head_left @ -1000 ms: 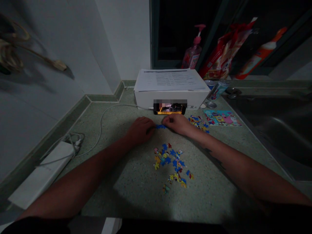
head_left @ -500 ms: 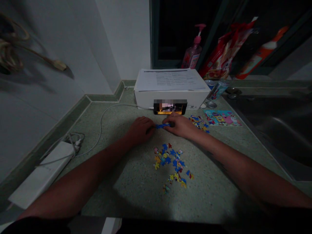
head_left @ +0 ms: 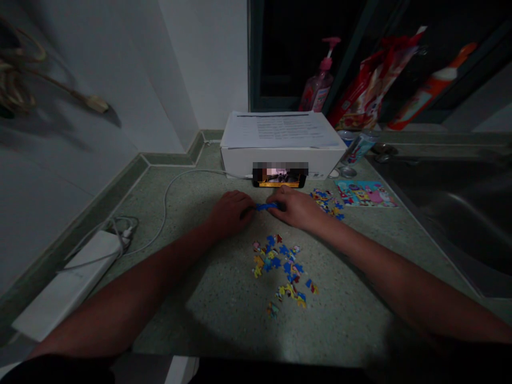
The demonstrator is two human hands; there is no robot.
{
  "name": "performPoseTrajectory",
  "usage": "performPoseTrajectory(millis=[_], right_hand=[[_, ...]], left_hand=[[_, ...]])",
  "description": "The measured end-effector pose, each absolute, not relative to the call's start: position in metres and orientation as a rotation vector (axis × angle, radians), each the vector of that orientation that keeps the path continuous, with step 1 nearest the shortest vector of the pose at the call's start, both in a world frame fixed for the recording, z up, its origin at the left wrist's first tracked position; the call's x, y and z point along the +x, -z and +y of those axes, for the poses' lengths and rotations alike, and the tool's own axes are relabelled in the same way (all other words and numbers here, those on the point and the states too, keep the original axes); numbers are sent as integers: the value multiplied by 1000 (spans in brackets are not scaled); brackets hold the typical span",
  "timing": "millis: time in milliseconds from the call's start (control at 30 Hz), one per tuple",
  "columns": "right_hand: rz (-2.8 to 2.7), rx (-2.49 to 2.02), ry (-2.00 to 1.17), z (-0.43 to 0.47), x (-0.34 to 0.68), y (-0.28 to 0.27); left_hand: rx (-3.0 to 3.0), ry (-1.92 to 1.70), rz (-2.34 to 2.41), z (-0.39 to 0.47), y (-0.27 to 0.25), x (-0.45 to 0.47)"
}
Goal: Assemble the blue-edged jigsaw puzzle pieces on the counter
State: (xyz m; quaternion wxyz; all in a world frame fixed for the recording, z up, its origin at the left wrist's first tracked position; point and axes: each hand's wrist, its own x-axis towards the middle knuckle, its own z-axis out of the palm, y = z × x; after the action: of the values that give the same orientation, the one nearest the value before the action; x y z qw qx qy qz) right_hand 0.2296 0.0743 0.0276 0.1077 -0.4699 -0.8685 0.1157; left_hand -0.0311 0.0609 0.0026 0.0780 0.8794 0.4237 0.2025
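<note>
Between my two hands lies a short strip of blue jigsaw puzzle pieces (head_left: 264,206) on the counter. My left hand (head_left: 232,212) grips its left end, fingers curled with the tips partly hidden. At the other end my right hand (head_left: 294,207) pinches the strip between thumb and fingers, just in front of a propped phone (head_left: 279,177). Loose puzzle pieces (head_left: 276,262) in blue, yellow and red are scattered nearer to me. A second heap of pieces (head_left: 325,197) sits to the right of my right hand, beside a colourful cartoon picture card (head_left: 366,193).
Behind the phone stands a white box (head_left: 280,154) with printed paper on top. A white power strip (head_left: 72,282) and its cable lie at the left. The metal sink (head_left: 448,213) is at the right. A glass (head_left: 362,146) and a pink pump bottle (head_left: 318,88) stand at the back.
My right hand's fingers have shifted very slightly on the blue strip. Both hands stay in nearly the same place, and the loose pieces have not moved.
</note>
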Motion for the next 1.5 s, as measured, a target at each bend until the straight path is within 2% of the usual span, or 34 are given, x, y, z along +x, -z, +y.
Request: performPoseTrajectory(millis=[367,1100,1500], right_hand=[[-2673,-1413,-111,63,222,-37],[-2675,-1468,-65,56,218,-40],[-2674,-1318,-28,58,225,-32]], left_hand=[[2633,-619,1236,61,-1,-31],[2715,-631,1245,65,6,-33],[2760,-690,1213,68,12,-35]])
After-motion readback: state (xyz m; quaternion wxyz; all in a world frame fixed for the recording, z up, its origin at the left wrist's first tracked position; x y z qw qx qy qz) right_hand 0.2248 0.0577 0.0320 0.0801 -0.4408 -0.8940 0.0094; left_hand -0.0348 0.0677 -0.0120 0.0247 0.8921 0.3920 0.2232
